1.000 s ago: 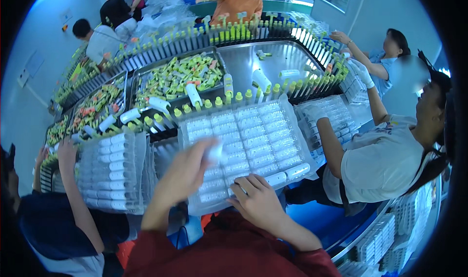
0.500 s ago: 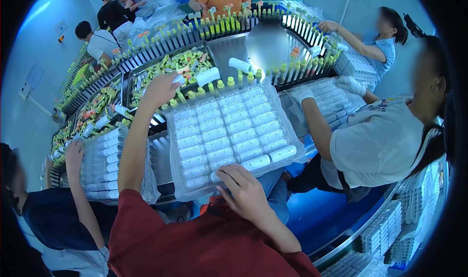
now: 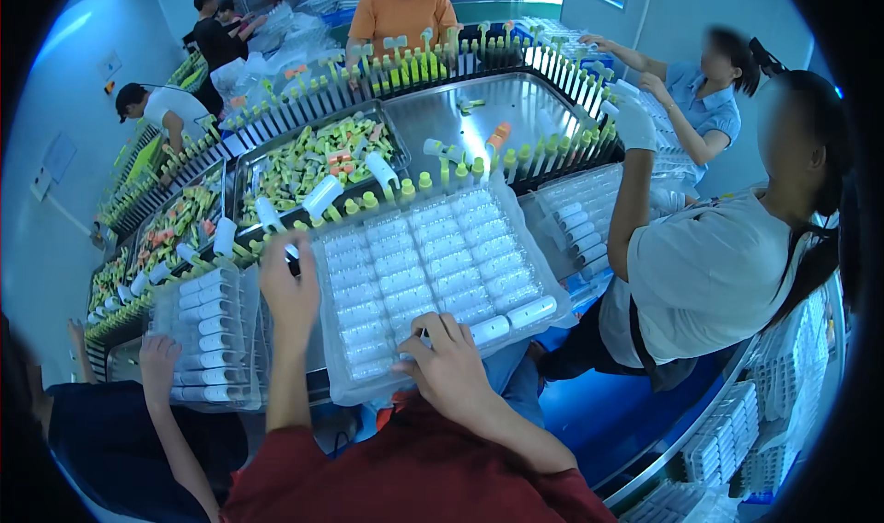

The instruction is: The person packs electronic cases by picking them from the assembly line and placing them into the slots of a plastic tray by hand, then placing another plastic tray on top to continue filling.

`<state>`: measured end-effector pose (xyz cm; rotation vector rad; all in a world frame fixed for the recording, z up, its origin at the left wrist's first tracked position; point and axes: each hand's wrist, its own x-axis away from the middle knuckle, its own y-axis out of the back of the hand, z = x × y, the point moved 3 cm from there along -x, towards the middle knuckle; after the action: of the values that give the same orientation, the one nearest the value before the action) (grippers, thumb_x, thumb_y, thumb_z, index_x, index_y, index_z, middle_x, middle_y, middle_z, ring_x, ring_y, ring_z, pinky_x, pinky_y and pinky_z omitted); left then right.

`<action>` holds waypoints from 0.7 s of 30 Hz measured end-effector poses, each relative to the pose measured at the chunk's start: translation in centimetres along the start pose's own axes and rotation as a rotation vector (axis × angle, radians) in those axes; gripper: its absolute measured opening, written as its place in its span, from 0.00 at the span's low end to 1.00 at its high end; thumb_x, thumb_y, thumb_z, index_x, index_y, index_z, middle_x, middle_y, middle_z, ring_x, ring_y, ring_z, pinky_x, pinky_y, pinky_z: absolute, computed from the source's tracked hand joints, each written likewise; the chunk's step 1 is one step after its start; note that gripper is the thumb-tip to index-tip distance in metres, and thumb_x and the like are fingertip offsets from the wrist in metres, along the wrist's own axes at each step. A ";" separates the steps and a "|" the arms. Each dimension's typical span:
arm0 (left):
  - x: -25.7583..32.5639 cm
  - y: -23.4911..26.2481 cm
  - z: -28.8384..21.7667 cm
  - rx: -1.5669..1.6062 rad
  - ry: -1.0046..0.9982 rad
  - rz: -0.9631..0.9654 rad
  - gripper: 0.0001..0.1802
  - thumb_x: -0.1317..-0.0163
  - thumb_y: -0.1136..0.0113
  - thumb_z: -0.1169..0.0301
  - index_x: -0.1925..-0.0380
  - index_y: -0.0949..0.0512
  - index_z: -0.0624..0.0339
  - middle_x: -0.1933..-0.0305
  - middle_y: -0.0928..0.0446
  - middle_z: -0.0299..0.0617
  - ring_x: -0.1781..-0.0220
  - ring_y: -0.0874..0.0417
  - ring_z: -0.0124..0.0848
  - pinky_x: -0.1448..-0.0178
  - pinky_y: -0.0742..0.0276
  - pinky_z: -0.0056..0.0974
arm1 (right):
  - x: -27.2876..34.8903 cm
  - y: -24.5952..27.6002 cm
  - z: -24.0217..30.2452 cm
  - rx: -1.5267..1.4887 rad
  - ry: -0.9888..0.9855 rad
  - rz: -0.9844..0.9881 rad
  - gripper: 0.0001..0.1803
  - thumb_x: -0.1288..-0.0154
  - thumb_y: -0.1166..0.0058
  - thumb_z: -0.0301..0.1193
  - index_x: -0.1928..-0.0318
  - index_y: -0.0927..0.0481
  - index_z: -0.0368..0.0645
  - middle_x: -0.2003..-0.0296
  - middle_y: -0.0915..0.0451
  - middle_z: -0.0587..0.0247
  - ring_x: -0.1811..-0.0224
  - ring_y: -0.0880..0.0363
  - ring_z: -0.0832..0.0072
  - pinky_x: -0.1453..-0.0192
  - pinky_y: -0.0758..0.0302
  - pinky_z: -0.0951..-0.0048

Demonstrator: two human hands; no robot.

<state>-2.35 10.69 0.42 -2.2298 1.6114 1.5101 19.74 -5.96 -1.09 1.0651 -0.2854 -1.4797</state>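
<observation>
Front-row tubes (image 3: 531,311) in clear tray (image 3: 345,389): long axis approx L–R, R ends angled away, just R of R hand (image 3: 451,371); its grip's curled, hold can't tell. L hand (image 3: 290,293): grip pinching white tube (image 3: 292,249) btwn thumb & fingers, mostly hidden, axis unclear.

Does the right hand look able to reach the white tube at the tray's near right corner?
Probably yes: the right hand is over the tray's near edge, and the tube lies uncovered, with another tube between them.
</observation>
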 end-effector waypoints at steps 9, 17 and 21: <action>0.7 2.5 -8.8 0.329 -0.177 0.413 0.03 0.31 0.37 0.78 0.61 0.15 0.64 0.60 0.12 0.46 0.57 0.11 0.44 0.49 0.19 0.42 | -2.1 2.4 0.0 -0.021 0.015 0.235 0.17 0.41 0.23 0.34 0.55 0.11 0.40 0.52 0.26 0.58 0.48 0.24 0.56 0.41 0.23 0.57; 5.5 4.6 -6.5 0.762 0.028 0.206 0.07 0.26 0.41 0.78 0.64 0.18 0.69 0.65 0.14 0.51 0.64 0.12 0.38 0.57 0.18 0.39 | -6.9 5.4 -4.5 -0.305 0.074 0.128 0.09 0.19 0.48 0.30 0.49 0.15 0.44 0.44 0.22 0.48 0.38 0.22 0.49 0.34 0.25 0.58; 8.9 6.3 -8.1 0.936 0.038 0.327 0.05 0.31 0.42 0.81 0.64 0.17 0.67 0.64 0.14 0.50 0.64 0.12 0.40 0.58 0.17 0.39 | -19.9 3.9 -13.7 0.128 -0.261 -0.176 0.16 0.17 0.47 0.39 0.54 0.17 0.38 0.62 0.12 0.41 0.59 0.14 0.37 0.55 0.20 0.40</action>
<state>-1.36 -2.79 1.70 -1.5149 2.1367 0.4939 29.33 16.13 2.94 1.0184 -0.4861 -1.7814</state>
